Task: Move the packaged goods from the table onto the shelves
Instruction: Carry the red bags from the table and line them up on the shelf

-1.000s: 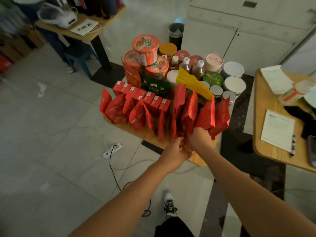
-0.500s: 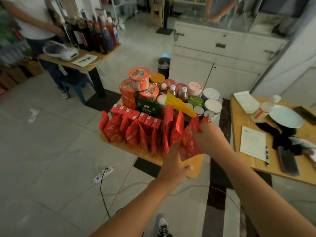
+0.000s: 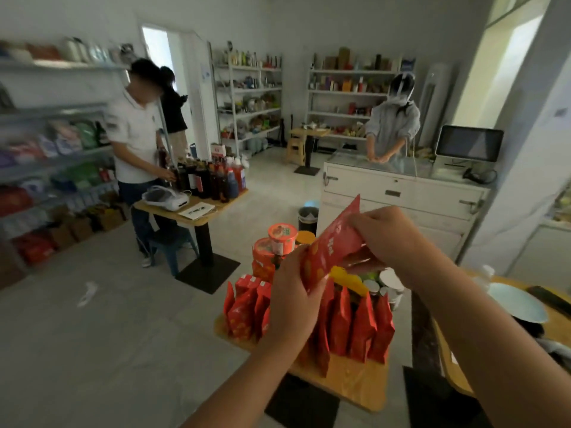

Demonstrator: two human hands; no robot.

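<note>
Red packet (image 3: 332,247) — a flat foil pouch raised above the worktop (image 3: 355,381), slanting from lower left to upper right and gripped at both ends. The left hand (image 3: 293,299) closes its fingers (image 3: 315,287) round the lower end; the right hand (image 3: 389,236) pinches the upper end, its fingers curled over the packet's edge. Below the hands, more red pouches (image 3: 360,327) stand upright in rows along the near part of the wooden worktop, with small red cartons (image 3: 251,284) behind them at the left. Farther back on the same worktop are stacked orange cup-noodle tubs (image 3: 279,239), a yellow bag (image 3: 347,281) and several white-lidded tubs (image 3: 391,281), partly hidden by the hands. Shelves: a stocked rack (image 3: 55,156) runs along the left wall, blurred, and two white racks (image 3: 250,100) stand against the far wall — all well apart from the held packet. A person in a white shirt (image 3: 136,140) stands at a second worktop (image 3: 197,211) loaded with dark bottles (image 3: 210,180); another person (image 3: 392,125) stands behind a white counter (image 3: 401,196).
</note>
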